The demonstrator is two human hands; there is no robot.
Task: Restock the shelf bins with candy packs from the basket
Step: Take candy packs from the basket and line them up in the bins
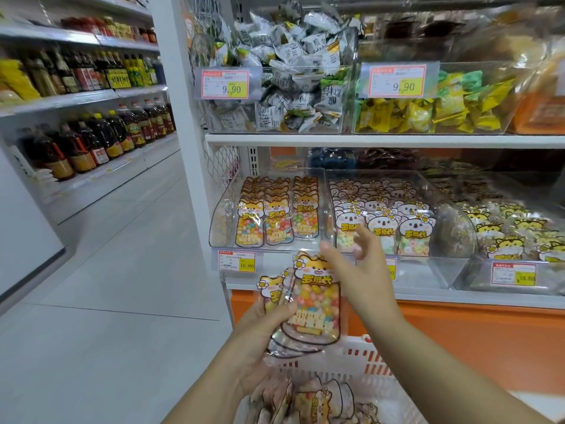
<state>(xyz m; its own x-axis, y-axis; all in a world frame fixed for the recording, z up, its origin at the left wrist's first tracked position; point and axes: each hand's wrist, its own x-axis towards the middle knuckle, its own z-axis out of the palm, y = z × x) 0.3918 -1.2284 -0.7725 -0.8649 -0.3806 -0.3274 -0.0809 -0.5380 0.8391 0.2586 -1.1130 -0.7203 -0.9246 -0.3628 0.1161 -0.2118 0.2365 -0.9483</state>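
Glossy see-through plastic film on candy packs point(312, 304), printed, glare across front. Clear hard plastic for shelf bins point(221, 218), smooth, reflective. White matt plastic for basket point(360, 367), slotted wall. Paper price tags point(237, 261) in clear sleeves. Smooth white shelf point(367, 141), probably painted metal. Pale floor point(128, 270) tiles, slight sheen. Glossy oil bottles point(101, 136).

Dark oil jugs point(101, 139) in row at left; sauce bottles point(82, 71) above; grey tiled floor point(122, 286); white pillar point(179, 102); 9.90 price tag point(225, 84).
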